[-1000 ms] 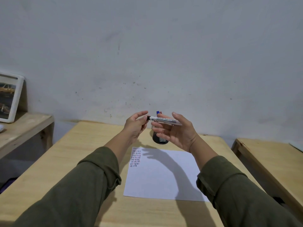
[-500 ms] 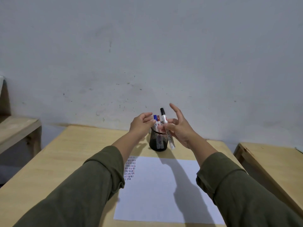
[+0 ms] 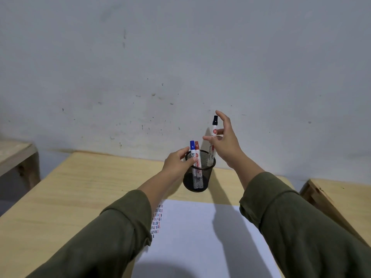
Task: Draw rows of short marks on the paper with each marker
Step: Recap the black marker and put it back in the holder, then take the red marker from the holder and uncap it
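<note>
Head view: the right hand (image 3: 224, 141) pinches the black marker (image 3: 212, 141) by its barrel, other fingers spread, lowering it into the mesh cup (image 3: 198, 175) on the far side of the table (image 3: 80, 187). Its long axis stands nearly upright, black cap up, lower end seemingly just inside the rim. The left hand (image 3: 177, 163) grips the cup's left wall, probably to steady it. Blue marker (image 3: 192, 151) and red marker (image 3: 197, 152) stand inside; the paper (image 3: 200, 237) lies near, marks along its left edge
</note>
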